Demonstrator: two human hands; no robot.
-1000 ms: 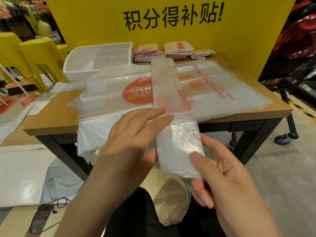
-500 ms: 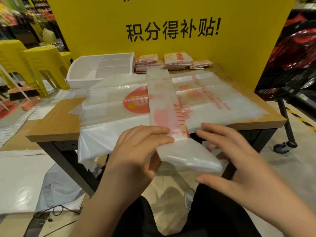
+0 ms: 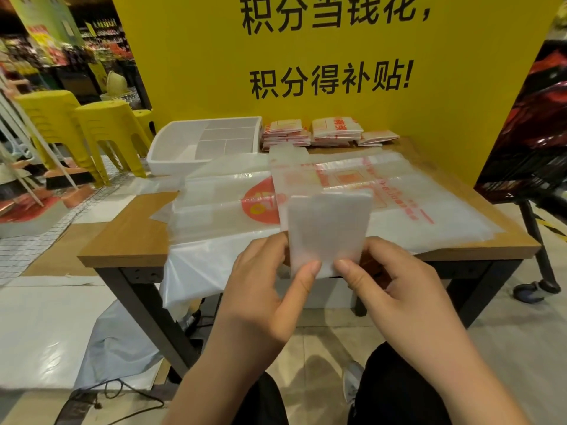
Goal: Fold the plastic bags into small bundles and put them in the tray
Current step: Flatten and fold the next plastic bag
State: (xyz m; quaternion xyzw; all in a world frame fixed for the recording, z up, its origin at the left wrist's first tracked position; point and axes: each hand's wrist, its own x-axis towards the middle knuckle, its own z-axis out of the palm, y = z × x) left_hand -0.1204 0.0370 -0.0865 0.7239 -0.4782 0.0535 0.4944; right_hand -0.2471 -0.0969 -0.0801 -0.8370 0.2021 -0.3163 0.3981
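A long folded strip of translucent plastic bag [image 3: 325, 231] runs down the middle of the table, its near end turned up into a white flap. My left hand [image 3: 270, 289] pinches the flap's lower left corner with thumb and fingers. My right hand [image 3: 389, 286] pinches the lower right corner beside it. Under the strip lies a stack of flat plastic bags [image 3: 214, 216] with red print, hanging over the table's front edge. A white divided tray [image 3: 171, 148] stands at the back left. Several folded bundles [image 3: 331, 133] lie beside it at the back.
The wooden table [image 3: 129, 237] has black legs. A yellow sign board [image 3: 306, 56] stands right behind it. Yellow stools [image 3: 101, 130] are stacked to the left. A black wheeled cart [image 3: 534, 167] stands at the right. Plastic sheets and a cable lie on the floor at left.
The strip's hanging near end has been lifted and folded up toward the table. Both hands moved from flat and beside the strip to pinching its lower edge. The camera tilted up.
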